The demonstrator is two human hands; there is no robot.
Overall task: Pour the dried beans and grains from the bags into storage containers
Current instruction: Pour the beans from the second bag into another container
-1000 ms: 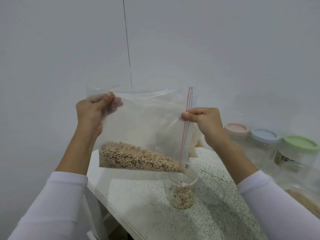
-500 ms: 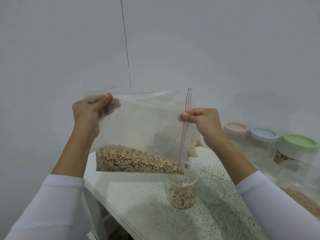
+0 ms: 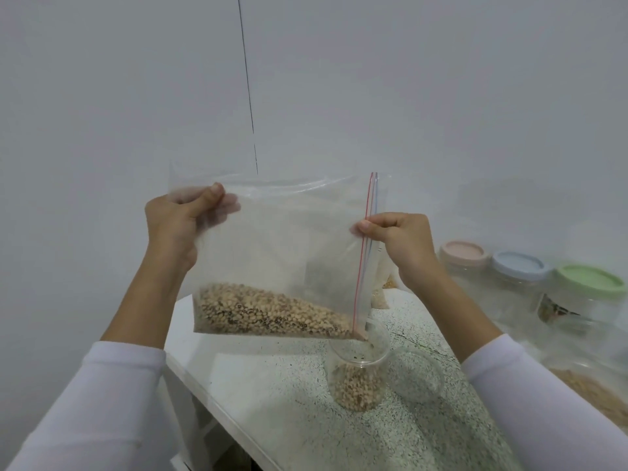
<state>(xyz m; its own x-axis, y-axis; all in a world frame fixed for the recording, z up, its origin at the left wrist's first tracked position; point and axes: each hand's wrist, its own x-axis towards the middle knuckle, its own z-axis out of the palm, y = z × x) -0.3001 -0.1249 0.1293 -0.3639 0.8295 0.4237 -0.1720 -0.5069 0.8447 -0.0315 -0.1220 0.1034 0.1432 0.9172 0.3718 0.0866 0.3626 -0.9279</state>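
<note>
Fingers of the left hand are curled, pinching the upper left corner of the plastic bag between thumb and fingers. Fingers of the right hand are curled, pinching the bag at its zip strip, which runs vertically on the right side. Both hands hold the bag above the tabletop. Beans lie along the bag's lower edge, sloping down to the lower right corner, which sits at the mouth of an open jar. This jar stands on the speckled tabletop and is partly filled with beans. A clear lid lies just beside it. Three lidded jars, pink, blue and green, stand in a row at the right against a plain white wall.
</note>
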